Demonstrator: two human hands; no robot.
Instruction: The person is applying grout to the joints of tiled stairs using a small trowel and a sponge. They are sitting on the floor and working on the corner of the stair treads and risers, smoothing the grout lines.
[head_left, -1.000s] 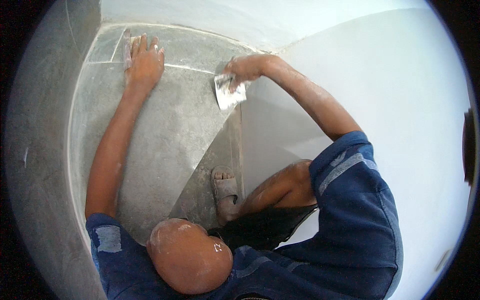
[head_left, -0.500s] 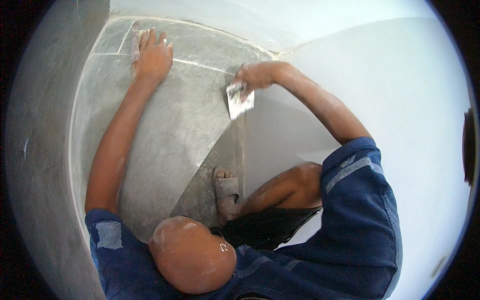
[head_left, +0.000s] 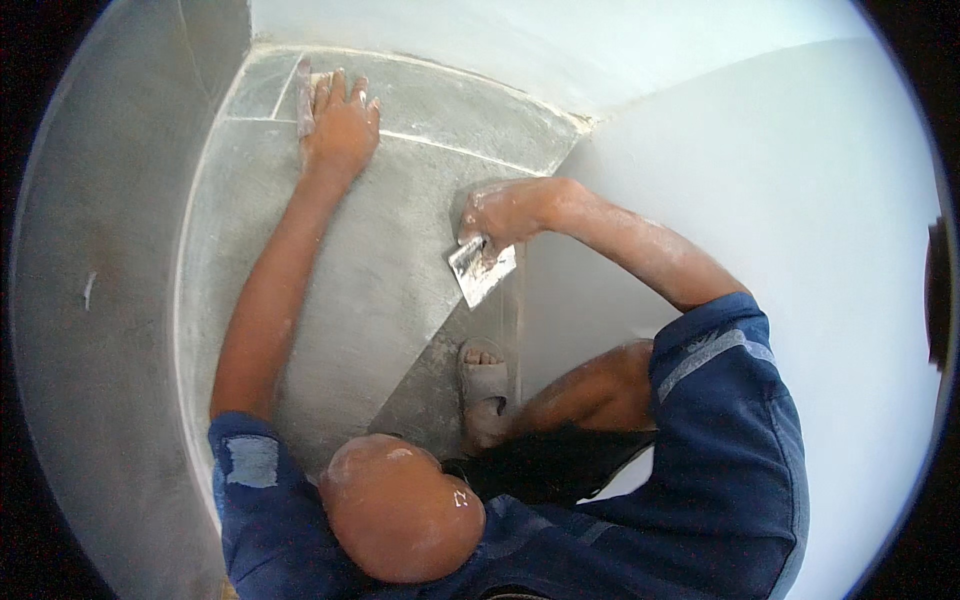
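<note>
Fingers spread, my left hand [head_left: 342, 135] lies flat on the grey tiled surface [head_left: 320, 270] near the far left corner. Under and beside its fingers is a narrow, dusty flat piece [head_left: 304, 105]; its kind cannot be made out. White joint lines [head_left: 450, 147] run across the tiles close by. My right hand [head_left: 500, 212] is closed on a flat, pale scraper blade [head_left: 483, 268], smeared with grey-white paste, held close to the right wall. The fingers hide the scraper's upper part. White dust coats both hands.
Grey wall [head_left: 110, 210] rises on the left, a white wall [head_left: 680, 160] at the back and right. A white seam edges the tiles along the left and far walls. My sandalled foot [head_left: 487, 380] stands on a darker patch, my bent knee against the right wall.
My right hand has drawn the scraper nearer to me and slightly left over the tiles. My left hand stays at the same spot; the whole view has shifted a little.
</note>
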